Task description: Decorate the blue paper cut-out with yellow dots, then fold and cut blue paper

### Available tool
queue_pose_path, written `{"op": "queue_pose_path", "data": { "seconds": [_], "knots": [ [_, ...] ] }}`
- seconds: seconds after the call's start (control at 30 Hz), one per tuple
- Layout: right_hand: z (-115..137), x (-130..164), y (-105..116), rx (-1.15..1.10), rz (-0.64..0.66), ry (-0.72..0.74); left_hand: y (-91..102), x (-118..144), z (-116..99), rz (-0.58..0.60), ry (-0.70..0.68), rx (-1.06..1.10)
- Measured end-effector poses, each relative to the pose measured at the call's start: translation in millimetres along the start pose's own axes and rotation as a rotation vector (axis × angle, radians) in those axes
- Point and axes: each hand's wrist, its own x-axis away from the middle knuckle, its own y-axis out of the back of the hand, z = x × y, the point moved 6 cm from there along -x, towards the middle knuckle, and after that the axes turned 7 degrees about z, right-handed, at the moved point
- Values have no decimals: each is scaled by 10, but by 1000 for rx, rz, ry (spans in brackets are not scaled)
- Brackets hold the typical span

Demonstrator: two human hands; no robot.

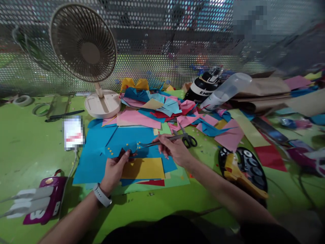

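My right hand (175, 149) is closed around a pair of metal tweezers (166, 139), their tips pointing left. Those tips are close to tiny yellow paper bits (138, 145) over the blue paper (98, 139). My left hand (114, 171), with a watch (102, 195) on the wrist, pinches a small dark piece of paper (123, 153) between thumb and fingers. More yellow bits (110, 151) are just left of it. Beneath the left hand's fingertips lies a yellow paper sheet (147, 168). Whether the tweezers grip a bit is too small to tell.
Black scissors (189, 140) lie beyond my right hand. A yellow glue gun (237, 178) rests on a black round holder at right. Paper scraps (157, 108), a fan (83, 44) and bottles (203, 86) stand behind. A phone (73, 133) and a purple power strip (48, 200) are left.
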Motion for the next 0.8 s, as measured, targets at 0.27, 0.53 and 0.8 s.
{"op": "queue_pose_path", "data": {
  "seconds": [0.27, 0.53, 0.8],
  "knots": [
    [-171, 2, -55, 142, 89, -77, 50, -20, 68, 3, -27, -37],
    [-199, 32, -13, -143, 178, -232, -7, 3, -27, 9, -24, -42],
    [-88, 25, 41, 12, 108, -67, 24, -8, 23, 7, -3, -35]
  ]
}}
